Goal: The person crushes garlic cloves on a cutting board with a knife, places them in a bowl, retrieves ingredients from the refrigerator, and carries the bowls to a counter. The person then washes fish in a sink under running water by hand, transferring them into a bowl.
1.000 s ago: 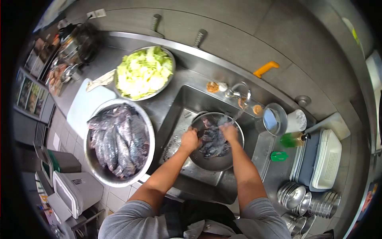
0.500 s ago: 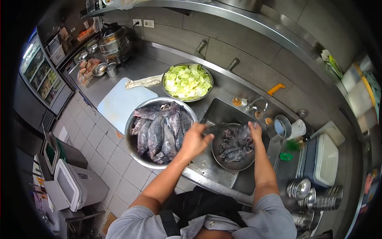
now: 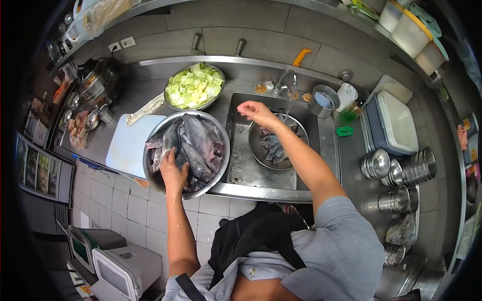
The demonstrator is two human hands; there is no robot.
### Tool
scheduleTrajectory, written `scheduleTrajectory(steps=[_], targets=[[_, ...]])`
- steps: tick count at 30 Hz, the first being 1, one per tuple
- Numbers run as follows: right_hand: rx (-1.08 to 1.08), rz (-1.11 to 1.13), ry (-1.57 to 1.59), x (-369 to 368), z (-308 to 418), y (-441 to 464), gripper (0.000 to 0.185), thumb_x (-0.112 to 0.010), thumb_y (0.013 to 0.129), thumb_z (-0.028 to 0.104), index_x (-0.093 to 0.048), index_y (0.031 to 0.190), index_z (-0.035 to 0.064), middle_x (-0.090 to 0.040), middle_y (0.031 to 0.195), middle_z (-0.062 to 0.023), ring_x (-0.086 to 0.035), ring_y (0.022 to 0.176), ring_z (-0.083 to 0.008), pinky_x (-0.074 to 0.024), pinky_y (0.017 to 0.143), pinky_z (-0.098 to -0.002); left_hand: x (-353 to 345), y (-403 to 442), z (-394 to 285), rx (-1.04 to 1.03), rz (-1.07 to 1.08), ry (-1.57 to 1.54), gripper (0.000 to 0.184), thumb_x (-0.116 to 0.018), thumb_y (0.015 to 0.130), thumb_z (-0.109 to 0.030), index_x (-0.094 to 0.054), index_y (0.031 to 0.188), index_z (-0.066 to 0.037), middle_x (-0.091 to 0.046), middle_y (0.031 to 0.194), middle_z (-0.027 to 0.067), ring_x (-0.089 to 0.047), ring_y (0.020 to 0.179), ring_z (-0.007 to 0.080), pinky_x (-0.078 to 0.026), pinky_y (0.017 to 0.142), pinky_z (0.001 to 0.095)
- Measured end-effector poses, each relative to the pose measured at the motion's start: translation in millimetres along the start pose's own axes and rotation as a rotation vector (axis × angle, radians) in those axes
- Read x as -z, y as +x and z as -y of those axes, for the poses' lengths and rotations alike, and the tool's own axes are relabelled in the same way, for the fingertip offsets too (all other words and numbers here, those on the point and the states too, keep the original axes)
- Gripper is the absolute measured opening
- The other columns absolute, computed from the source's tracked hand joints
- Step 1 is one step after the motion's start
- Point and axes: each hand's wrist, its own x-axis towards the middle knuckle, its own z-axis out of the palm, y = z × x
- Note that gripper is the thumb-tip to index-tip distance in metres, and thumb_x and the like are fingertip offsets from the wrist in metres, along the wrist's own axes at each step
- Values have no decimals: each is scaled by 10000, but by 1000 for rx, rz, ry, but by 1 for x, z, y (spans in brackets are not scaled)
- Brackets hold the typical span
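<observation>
A large steel bowl (image 3: 225, 163) heaped with dark whole fish (image 3: 193, 145) stands on the counter left of the sink. Inside it, my left hand (image 3: 174, 173) lies on the fish with its fingers spread. My right hand (image 3: 259, 114) hovers over the sink near the rim of a round pan (image 3: 285, 166), fingers loosely bent and holding nothing that shows. More fish (image 3: 273, 149) lie in that pan, partly hidden by my right forearm. Water runs from the faucet (image 3: 287, 78) into the pan. The pan rests in the steel sink (image 3: 241, 173).
A bowl of chopped cabbage (image 3: 195, 86) stands behind the fish bowl. A white cutting board (image 3: 131, 145) with a cloth (image 3: 146, 109) lies at the left. Right of the sink are a steel pot (image 3: 324, 101), a green soap bottle (image 3: 350, 113), stacked baskets (image 3: 396, 120) and metal bowls (image 3: 375, 164).
My left hand has moved from the sink side into the fish bowl. My right hand has left the fish in the pan and risen leftward. The camera view has shifted.
</observation>
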Motion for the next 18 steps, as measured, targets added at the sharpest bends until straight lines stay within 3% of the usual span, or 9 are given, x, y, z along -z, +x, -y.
scheduleTrajectory(steps=[2, 4, 6, 8, 11, 12, 15, 17, 18], targets=[[-284, -41, -39, 40, -51, -1, 367, -688, 978, 392, -671, 1196, 97, -702, 1088, -4, -647, 968, -93, -522, 818, -270, -7, -1, -5, 58, 39, -82, 752, -822, 750, -111, -513, 1434, -64, -507, 1430, 248, -486, 1316, 425, -389, 1115, 471], [-423, -62, -54, 84, -111, -9, 348, -681, 982, 384, -673, 1193, 108, -714, 1049, 4, -649, 891, -89, -523, 760, -266, -6, 2, -21, 84, 67, -77, 733, -792, 765, -71, -507, 1441, -68, -488, 1452, 252, -472, 1330, 436, -378, 1122, 480], [-391, -121, -54, 116, -160, -30, 270, -668, 986, 331, -703, 1113, 96, -720, 941, 21, -635, 790, -76, -514, 682, -263, -12, 6, -36, 14, -76, 1, 696, -764, 781, -34, -513, 1430, -67, -488, 1454, 244, -478, 1322, 446, -372, 1125, 493], [-337, -148, -417, 156, -279, -42, 209, -673, 949, 271, -726, 1031, 86, -736, 859, -26, -674, 747, -133, -526, 639, -316, -17, 24, -83, -3, -122, -30, 634, -730, 785, 16, -545, 1387, -57, -490, 1450, 236, -497, 1304, 439, -382, 1116, 485], [-360, 65, -839, 163, -349, -83, 172, -622, 894, 188, -734, 987, 97, -744, 866, -120, -718, 803, -281, -559, 727, -409, -47, 58, -164, -178, -206, -288, 497, -691, 777, 72, -615, 1257, -34, -574, 1334, 200, -545, 1259, 388, -424, 1080, 439], [-406, 170, -893, 161, -371, -92, 186, -610, 881, 183, -734, 995, 105, -743, 888, -149, -722, 837, -325, -567, 775, -425, -75, 68, -181, -235, -184, -363, 440, -682, 787, 70, -628, 1213, -27, -613, 1270, 184, -580, 1208, 380, -442, 1060, 438], [-496, 386, -1034, 145, -418, -109, 212, -572, 890, 144, -729, 1031, 118, -741, 1008, -130, -698, 955, -340, -561, 857, -405, -170, 88, -226, -207, 89, -502, 328, -683, 792, 36, -662, 1114, -21, -659, 1168, 192, -622, 1128, 378, -485, 1001, 426], [-208, 448, -1304, 136, -449, -118, 245, -570, 913, 164, -720, 1106, 155, -696, 1169, -80, -619, 1136, -314, -524, 949, -441, -258, 86, -231, -129, 234, -516, 330, -696, 775, 29, -672, 1102, -10, -684, 1091, 203, -649, 1060, 395, -514, 951, 428], [-209, 459, -1292, 131, -459, -119, 245, -570, 913, 164, -720, 1106, 155, -696, 1169, -80, -619, 1136, -314, -524, 949, -441, -305, 83, -226, -98, 335, -521, 344, -700, 768, 23, -673, 1110, -9, -686, 1092, 213, -656, 1056, 400, -520, 941, 440]])
